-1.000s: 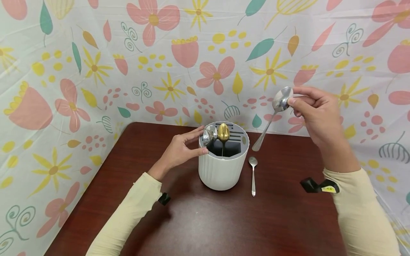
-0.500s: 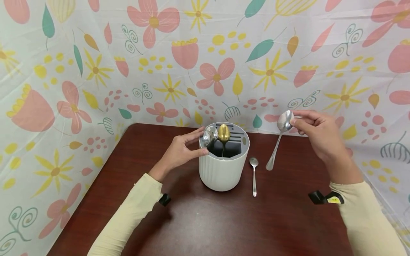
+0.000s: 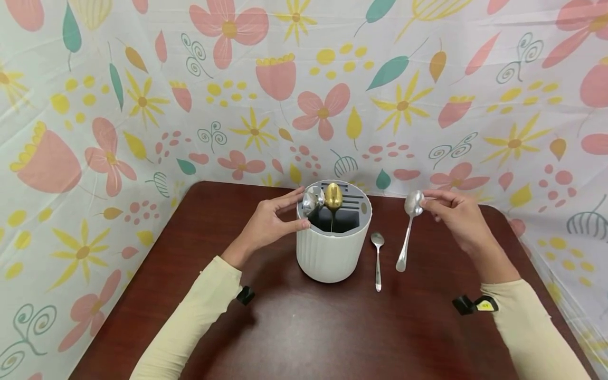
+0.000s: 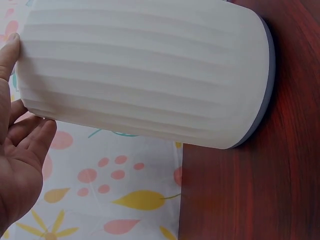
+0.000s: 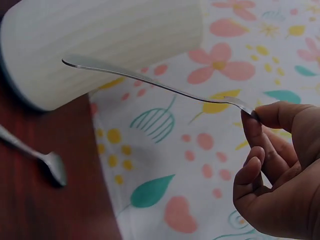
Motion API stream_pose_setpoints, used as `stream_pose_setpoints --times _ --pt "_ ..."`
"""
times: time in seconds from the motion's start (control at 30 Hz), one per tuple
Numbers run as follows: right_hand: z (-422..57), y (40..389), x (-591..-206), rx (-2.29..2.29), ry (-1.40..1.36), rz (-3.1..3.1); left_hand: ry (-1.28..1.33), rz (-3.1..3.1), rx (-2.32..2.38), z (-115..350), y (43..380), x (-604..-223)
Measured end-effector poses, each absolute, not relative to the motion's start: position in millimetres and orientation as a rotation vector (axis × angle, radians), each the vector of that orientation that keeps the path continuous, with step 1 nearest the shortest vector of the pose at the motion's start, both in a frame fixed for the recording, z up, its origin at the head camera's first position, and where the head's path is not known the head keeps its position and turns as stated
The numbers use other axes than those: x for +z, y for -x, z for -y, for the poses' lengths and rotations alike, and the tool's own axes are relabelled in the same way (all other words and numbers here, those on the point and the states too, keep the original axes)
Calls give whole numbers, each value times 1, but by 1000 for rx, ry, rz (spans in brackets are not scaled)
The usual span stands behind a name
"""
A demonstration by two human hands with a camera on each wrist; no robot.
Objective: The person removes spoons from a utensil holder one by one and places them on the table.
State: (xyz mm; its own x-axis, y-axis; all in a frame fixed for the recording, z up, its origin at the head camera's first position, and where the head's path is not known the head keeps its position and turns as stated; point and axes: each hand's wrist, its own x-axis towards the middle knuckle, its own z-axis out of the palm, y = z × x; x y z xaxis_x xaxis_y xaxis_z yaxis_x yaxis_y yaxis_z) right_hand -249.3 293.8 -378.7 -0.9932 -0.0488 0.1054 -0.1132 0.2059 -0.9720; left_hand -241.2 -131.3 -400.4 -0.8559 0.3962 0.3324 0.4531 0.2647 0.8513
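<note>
Head view shows a person at a dark red-brown table point(image 3: 304, 338), right hand point(image 3: 458, 216) pinching a silver spoon point(image 3: 414, 203) by the bowl between thumb and finger, its handle slanting down above the tabletop, to the right of a white ribbed holder point(image 3: 328, 258) and apart from it. The left hand point(image 3: 268, 224), fingers and thumb spread, touches the holder at its rim without grasping any spoon. Only from above can the holder's gray slotted top be seen, with a gold spoon point(image 3: 333, 196) standing bowl up in the large open compartment beside silver cutlery point(image 3: 313, 199), its count hard to make out. A smaller spoon point(image 3: 377, 258) lies on the table near the holder, bowl pointing away from the person. The left wrist view adds fingertips resting against the holder's far side and a dark base band point(image 4: 267, 85) hidden from overhead. The right wrist view catches the pinched spoon nearly edge-on, revealing its curved profile and the other fingers curled toward the palm. A yellow label point(image 3: 485, 305) on the black right wrist strap point(image 3: 464, 305) bears dark marks too small to read.
</note>
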Motion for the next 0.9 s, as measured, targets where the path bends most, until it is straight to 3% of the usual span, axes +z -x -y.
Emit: stream_pose_setpoints --times 0.9 --pt "-314 248 -455 1766 -53 2708 819 2441 -1686 130 240 -401"
